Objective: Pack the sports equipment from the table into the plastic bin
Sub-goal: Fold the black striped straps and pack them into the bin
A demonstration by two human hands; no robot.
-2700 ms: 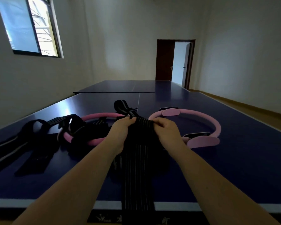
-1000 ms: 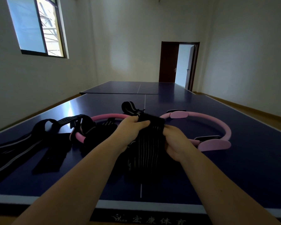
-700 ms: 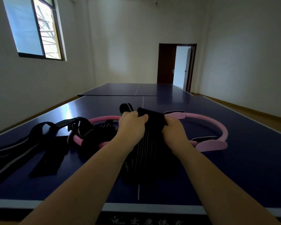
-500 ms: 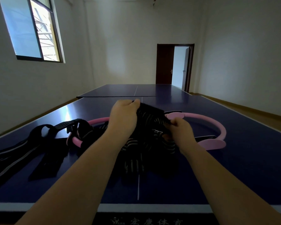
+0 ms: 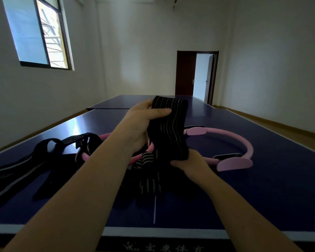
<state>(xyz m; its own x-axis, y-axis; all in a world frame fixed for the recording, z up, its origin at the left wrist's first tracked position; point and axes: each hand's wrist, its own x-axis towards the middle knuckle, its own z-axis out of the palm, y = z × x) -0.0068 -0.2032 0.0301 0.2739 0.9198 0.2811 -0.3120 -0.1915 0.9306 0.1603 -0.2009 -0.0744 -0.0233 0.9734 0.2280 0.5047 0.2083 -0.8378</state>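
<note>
A black striped elastic wrap (image 5: 168, 128) is folded and lifted above the blue table (image 5: 273, 188). My left hand (image 5: 144, 122) grips its upper end, thumb across the front. Lower down, my right hand (image 5: 191, 163) pinches the bottom end. More of the wrap hangs in a loose heap (image 5: 149, 179) on the table below. Behind it lies a pink pilates ring (image 5: 240, 140) with padded handles. A second pink ring (image 5: 84, 155) is partly buried under black straps. No plastic bin is in view.
A tangle of black straps and bands (image 5: 31, 164) spreads over the table's left side. The table's white near edge (image 5: 153, 231) runs along the bottom. A window (image 5: 38, 31) is up on the left wall, and a door (image 5: 198, 77) stands open at the far end.
The wrap lay stretched flat over the near edge. Both hands folded it up and raised it off the table; my left hand has gone up, my right hand has dropped to the lower end.
</note>
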